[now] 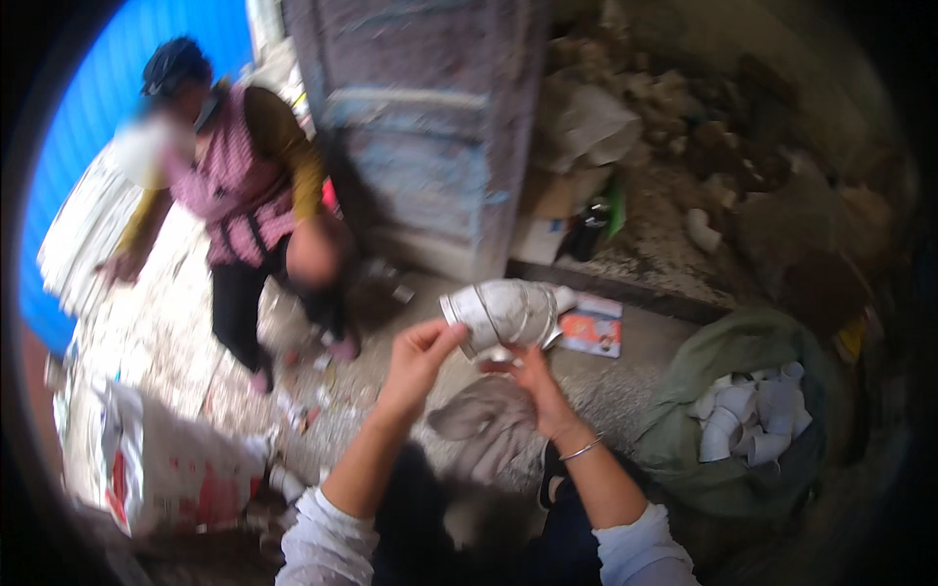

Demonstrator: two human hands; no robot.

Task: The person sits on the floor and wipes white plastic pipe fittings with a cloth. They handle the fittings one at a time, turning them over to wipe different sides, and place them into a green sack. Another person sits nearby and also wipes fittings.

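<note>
In front of me, raised above the ground, is a white pipe fitting (503, 313), bulging in the middle, with dark lines running around it. My left hand (422, 359) pinches its left end between thumb and fingers. My right hand (537, 386) is closed on its lower right side; some of those fingers are hidden. A small reddish-brown patch shows between my hands, too blurred to name. Below them is a crumpled grey-brown cloth (489, 420); I cannot tell whether it touches my right hand.
At right, a green sack (674, 430) stands open with several white pipe elbows (747, 415) inside. A white and red bag (186, 479) is at lower left. A person (244, 186) sits at upper left beside a worn door (410, 127). Rubble (674, 107) fills the upper right.
</note>
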